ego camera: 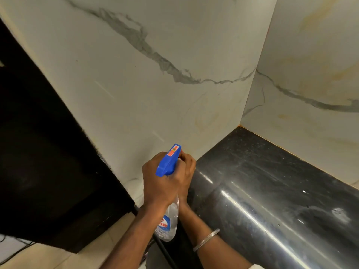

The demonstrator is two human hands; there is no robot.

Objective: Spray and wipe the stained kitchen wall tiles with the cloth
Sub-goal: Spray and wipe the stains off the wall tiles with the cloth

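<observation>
A clear spray bottle (170,220) with a blue trigger head (169,161) is held upright in front of the white marble-look wall tiles (120,78). My left hand (158,183) grips the bottle's neck just under the blue head. My right hand (187,165), a metal bangle on its wrist, reaches behind the bottle with its fingertips pinched on the red nozzle tip. Faint yellowish stains (206,118) mark the tile above the hands, and more stains (318,74) spread over the right wall. No cloth is in view.
A black glossy stone counter (272,191) runs along the right, into the wall corner. A large black panel or appliance (44,152) fills the left side. Dark cables (17,249) lie on the pale floor at bottom left.
</observation>
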